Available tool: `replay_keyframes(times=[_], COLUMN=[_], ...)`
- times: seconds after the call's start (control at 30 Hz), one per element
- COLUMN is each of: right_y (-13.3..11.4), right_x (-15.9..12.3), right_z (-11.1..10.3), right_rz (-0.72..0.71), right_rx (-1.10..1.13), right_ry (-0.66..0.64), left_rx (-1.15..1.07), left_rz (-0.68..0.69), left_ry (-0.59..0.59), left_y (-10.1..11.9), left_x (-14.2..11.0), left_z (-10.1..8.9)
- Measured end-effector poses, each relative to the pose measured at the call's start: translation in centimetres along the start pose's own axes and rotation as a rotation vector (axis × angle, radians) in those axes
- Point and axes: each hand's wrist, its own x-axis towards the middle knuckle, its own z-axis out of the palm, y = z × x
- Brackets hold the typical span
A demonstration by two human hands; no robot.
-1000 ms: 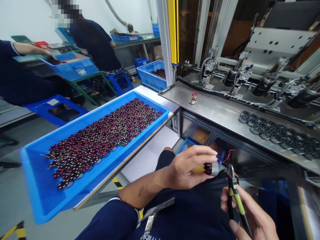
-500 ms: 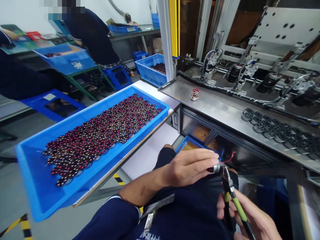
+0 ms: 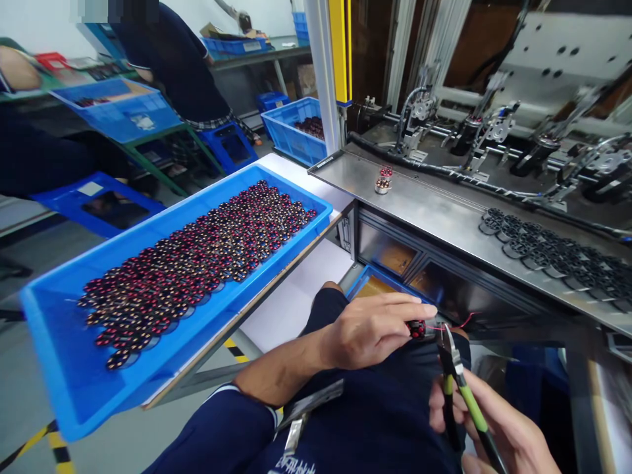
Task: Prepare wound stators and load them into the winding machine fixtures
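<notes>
My left hand (image 3: 370, 332) is closed on a small motor stator (image 3: 417, 328) with red copper windings, held above my lap; the fingers cover much of it. A thin red wire (image 3: 468, 320) runs out from the stator to the right. My right hand (image 3: 503, 421) grips side cutters (image 3: 461, 382) with green and black handles. Their jaws point up and sit at the wire, just right of the stator; whether the blades are closed on it I cannot tell.
On my left a blue tray (image 3: 64, 368) holds rows of wound stators (image 3: 197, 263). Ahead, a metal bench (image 3: 424, 204) carries two stators (image 3: 382, 184) and several black rings (image 3: 548, 247) before a machine (image 3: 498, 125). A co-worker (image 3: 168, 62) sits at the back left.
My left hand has turned the stator, so its red windings now show more. The wire lies lower and straighter across the cutter jaws. My right hand has barely moved.
</notes>
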Motion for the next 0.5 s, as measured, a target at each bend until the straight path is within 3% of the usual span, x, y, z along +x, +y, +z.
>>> replay_keyframes(times=[0.23,0.5], right_y=[-0.46,-0.59], right_x=[0.73,0.55], right_z=[0.20,0.48], right_rz=[0.024,0.226], right_rx=[0.062,-0.001], right_ry=[0.022,0.140], left_rx=[0.029,0.093], left_rz=[-0.005,0.002], left_ry=[-0.006,-0.038], left_y=[-0.04,-0.09], left_x=[-0.14,-0.34], left_z=[-0.03,-0.11])
